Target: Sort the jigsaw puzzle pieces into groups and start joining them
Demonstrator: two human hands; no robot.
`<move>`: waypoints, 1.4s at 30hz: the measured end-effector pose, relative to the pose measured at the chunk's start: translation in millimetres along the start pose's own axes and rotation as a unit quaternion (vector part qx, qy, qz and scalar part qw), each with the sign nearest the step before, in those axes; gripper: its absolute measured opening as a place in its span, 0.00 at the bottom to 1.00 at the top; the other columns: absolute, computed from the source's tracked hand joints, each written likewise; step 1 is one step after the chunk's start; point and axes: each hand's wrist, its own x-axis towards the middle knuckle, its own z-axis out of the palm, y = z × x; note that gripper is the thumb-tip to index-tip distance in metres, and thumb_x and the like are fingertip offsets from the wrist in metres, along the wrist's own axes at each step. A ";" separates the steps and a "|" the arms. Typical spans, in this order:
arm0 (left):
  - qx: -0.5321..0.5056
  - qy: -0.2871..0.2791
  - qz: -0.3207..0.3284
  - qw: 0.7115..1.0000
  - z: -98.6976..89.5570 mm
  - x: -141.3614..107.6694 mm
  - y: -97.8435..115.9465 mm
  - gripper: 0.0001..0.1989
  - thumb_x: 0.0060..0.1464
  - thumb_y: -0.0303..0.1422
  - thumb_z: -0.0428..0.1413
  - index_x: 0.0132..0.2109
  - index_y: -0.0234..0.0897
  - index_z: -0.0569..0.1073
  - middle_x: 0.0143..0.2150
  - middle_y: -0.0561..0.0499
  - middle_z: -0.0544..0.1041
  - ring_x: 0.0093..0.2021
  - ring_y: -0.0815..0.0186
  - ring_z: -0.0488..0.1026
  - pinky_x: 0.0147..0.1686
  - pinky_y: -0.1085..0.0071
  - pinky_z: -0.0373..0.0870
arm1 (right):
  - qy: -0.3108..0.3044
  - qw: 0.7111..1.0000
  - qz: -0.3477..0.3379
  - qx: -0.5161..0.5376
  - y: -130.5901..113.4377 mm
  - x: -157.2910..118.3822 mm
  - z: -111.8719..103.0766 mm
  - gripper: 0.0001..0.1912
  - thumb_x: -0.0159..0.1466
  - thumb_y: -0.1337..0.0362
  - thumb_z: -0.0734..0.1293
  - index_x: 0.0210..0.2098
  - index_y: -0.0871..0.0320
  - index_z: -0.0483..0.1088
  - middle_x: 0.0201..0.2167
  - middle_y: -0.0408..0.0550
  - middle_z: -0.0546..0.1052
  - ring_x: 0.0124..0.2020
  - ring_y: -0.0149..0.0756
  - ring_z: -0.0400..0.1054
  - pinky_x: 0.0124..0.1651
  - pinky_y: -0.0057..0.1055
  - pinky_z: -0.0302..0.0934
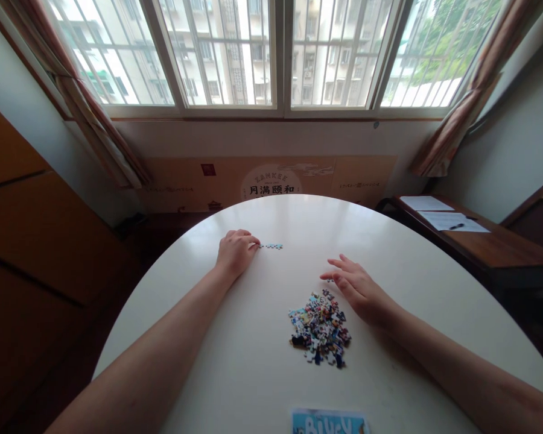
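A pile of small jigsaw pieces (320,330) lies on the white round table (248,374). Beyond it, a short row of light blue pieces (274,246) runs sideways. My left hand (236,250) rests at the left end of this row, its fingers bent together; whatever they may hold is too small to make out. Just above and right of the pile, my right hand (355,283) has its fingers spread. A piece or two (330,279) shows beneath its fingertips, not gripped.
A blue box or card (330,422) with white lettering lies at the table's near edge. To the right, a brown side table (502,244) bears papers (452,222) and a pen. A printed cardboard panel (176,181) stands under the window.
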 end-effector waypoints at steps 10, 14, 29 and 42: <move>0.011 -0.003 0.071 0.997 2.7 -3.9 11.5 0.12 0.61 0.32 0.58 0.48 0.48 0.83 0.59 0.45 0.75 0.59 0.51 0.69 0.60 0.51 0.64 | -0.004 1.000 0.006 0.007 1.7 0.0 0.5 0.27 0.74 0.50 0.51 0.51 0.50 0.79 0.65 0.53 0.69 0.73 0.56 0.47 0.68 0.65 0.44; 0.016 -0.005 0.079 0.997 4.6 -4.5 9.4 0.13 0.62 0.33 0.56 0.48 0.48 0.84 0.59 0.44 0.75 0.60 0.51 0.68 0.60 0.50 0.64 | -0.004 1.000 0.001 0.008 0.6 0.0 -0.5 0.27 0.74 0.50 0.51 0.51 0.50 0.78 0.65 0.53 0.69 0.73 0.57 0.48 0.68 0.66 0.44; -0.023 0.051 0.110 0.992 -3.3 -8.1 14.9 0.16 0.63 0.30 0.54 0.55 0.40 0.79 0.56 0.44 0.77 0.57 0.54 0.70 0.59 0.54 0.67 | 0.012 1.000 -0.016 0.015 -7.7 -2.4 -5.2 0.27 0.74 0.48 0.52 0.50 0.49 0.79 0.65 0.53 0.69 0.73 0.55 0.47 0.69 0.66 0.43; -0.104 0.034 0.227 0.968 -22.0 -21.3 53.9 0.14 0.65 0.30 0.50 0.45 0.40 0.81 0.40 0.46 0.80 0.42 0.60 0.74 0.43 0.62 0.74 | -0.054 0.995 -0.063 -0.049 -11.1 -4.5 -2.8 0.28 0.75 0.46 0.49 0.56 0.40 0.76 0.70 0.47 0.62 0.75 0.57 0.40 0.69 0.70 0.36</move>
